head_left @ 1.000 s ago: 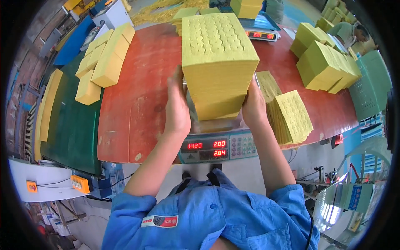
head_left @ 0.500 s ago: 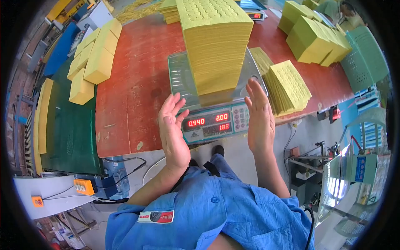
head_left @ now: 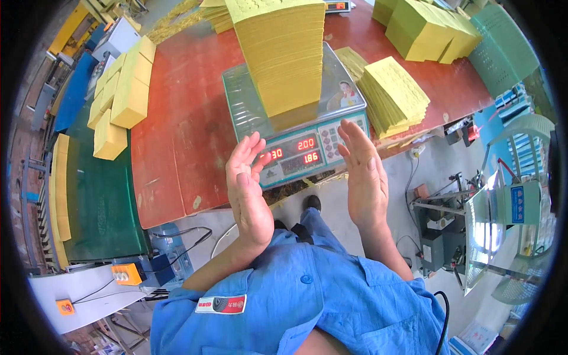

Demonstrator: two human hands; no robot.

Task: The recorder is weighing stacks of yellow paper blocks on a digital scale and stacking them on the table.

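Note:
A tall stack of yellow paper sheets (head_left: 284,65) stands on the metal pan of a digital scale (head_left: 236,94), whose red display is lit. My left hand (head_left: 247,195) is held up in front of the scale's left side, fingers stretched and slightly curled, holding nothing. Opposite it, my right hand (head_left: 365,177) is raised with its palm facing inward, fingers extended, near the keypad at the scale's right corner. Both hands are apart from the stack. Just right of the scale lies a lower, fanned stack of yellow sheets (head_left: 395,97).
The scale sits on a red tabletop (head_left: 177,118). Yellow blocks of paper (head_left: 130,97) are piled at the left beside a green surface (head_left: 103,201). More yellow stacks (head_left: 429,32) stand at the back right next to a green plastic basket (head_left: 506,47). An orange switch box (head_left: 127,274) is at lower left.
The view has shifted, so the scale and stack sit higher and further left in the picture. My hands stay raised and empty, now slightly closer together. The scale's reading has changed.

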